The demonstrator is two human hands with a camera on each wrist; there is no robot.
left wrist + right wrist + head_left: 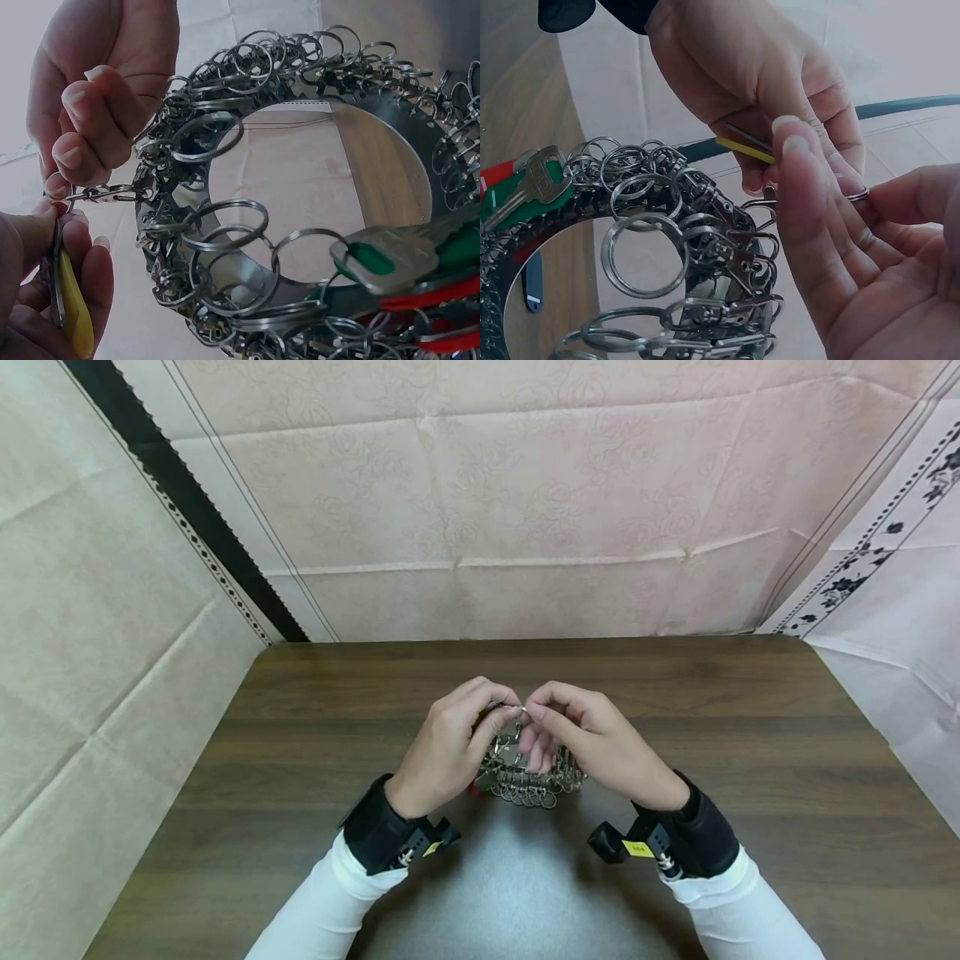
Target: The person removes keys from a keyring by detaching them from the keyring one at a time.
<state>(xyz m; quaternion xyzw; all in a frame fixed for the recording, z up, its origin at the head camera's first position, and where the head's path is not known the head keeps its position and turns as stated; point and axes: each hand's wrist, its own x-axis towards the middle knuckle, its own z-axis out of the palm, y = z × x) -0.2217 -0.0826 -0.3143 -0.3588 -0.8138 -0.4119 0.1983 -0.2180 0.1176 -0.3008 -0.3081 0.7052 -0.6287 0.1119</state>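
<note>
My left hand (pixel 453 735) holds a yellow key tag (pixel 75 311) with a thin metal piece beside it, partly hidden by the fingers. Thumb and forefinger of my right hand (pixel 600 743) pinch a split ring (pixel 864 193), and the left fingertips meet it from the other side. A small metal clasp links it to a round metal key rack (pixel 420 169) hung with several other split rings (pixel 645 255). On the rack's far side from the hands in the left wrist view are a metal key (pixel 390 266), a green tag (pixel 457 244) and a red tag (pixel 420 294).
Below the hands is a brown wooden table (pixel 315 735), its back edge against a pale patterned cloth (pixel 555 527). Dark wrist straps (pixel 371 831) with small cameras circle both wrists. A dark flat tag (pixel 532 281) shows through the rack's opening in the right wrist view.
</note>
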